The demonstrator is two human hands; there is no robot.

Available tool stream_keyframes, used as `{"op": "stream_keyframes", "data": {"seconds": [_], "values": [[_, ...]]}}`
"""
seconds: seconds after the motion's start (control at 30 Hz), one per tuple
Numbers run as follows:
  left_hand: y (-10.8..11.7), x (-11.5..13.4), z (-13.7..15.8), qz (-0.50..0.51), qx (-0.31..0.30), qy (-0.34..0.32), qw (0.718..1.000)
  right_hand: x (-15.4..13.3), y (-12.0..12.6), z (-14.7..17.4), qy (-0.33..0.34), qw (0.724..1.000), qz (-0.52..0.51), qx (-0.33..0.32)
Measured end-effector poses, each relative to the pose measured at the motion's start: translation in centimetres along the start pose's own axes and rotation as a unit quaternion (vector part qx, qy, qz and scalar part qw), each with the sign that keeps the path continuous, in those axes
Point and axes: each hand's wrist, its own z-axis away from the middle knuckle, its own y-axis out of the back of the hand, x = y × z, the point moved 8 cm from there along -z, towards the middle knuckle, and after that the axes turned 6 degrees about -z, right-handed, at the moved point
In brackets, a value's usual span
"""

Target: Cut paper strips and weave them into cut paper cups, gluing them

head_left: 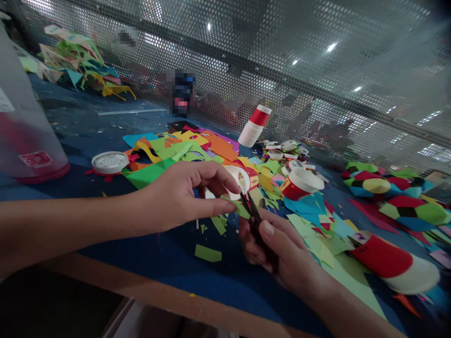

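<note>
scissors (255,218) in closed r hand (282,246); l hand (183,192) pinches green paper (240,207); red-white cup (385,260) txt illegible.

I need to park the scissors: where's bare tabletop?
Mostly bare: blue tabletop between left forearm and brown edge, left of the green piece; also between pale strip and white lid. Crowded: the middle, with paper scraps and cups.

Table (169,267) — container (30,126) left; paper scraps (221,146) middle; cup stack (254,126) behind scraps; front — scissors (255,214) in right hand (287,249)
</note>
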Motion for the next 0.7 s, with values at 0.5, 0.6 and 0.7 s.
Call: {"op": "stream_keyframes", "data": {"seconds": [0.5,0.6,0.7], "values": [[-1.6,-1.2,0.7,0.080,-0.003,0.091,0.993,-0.4,-0.8,-0.1,0.051,0.999,-0.011,0.013],[-1.7,-0.8,0.9,0.012,-0.020,0.081,0.996,-0.5,-1.1,-0.2,0.050,0.999,-0.003,0.008],[-1.8,-0.6,1.0,-0.016,-0.027,0.076,0.997,-0.6,-1.3,-0.2,0.052,0.999,0.011,0.008]]}}
